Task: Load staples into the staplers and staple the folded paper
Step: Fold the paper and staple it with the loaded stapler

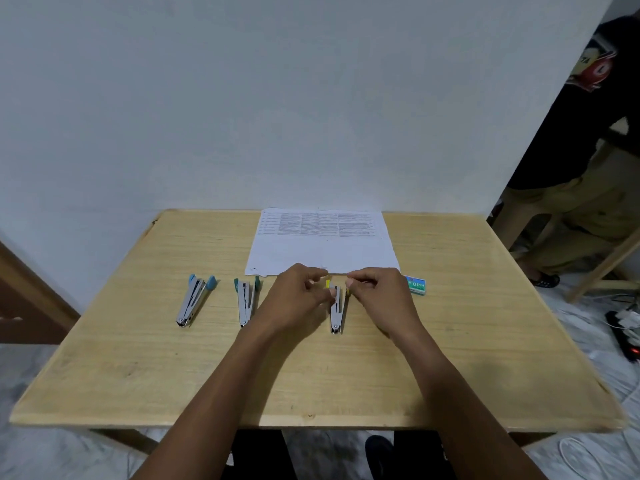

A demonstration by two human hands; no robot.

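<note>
Table (450, 358): pale wood, set against a white wall (242, 98)
Paper (323, 245): white sheet at far table edge, rows of small print across its far part, too small to read; near part blank
Left hand (298, 299): fingers curled, tips pinched at left side of yellow stapler; grip itself cannot be told
Right hand (379, 296): fingers curled, thumb and forefinger pinched just above that stapler's far end; whether anything is held cannot be told
Blue stapler (194, 301): leftmost, lying opened, metal tray exposed
Green stapler (246, 299): just right of blue, likewise opened
Yellow stapler (336, 308): between both hands, opened, near paper's front edge
Staple box (415, 285): green and blue, right of right hand, marked "No 10"; rest illegible
</note>
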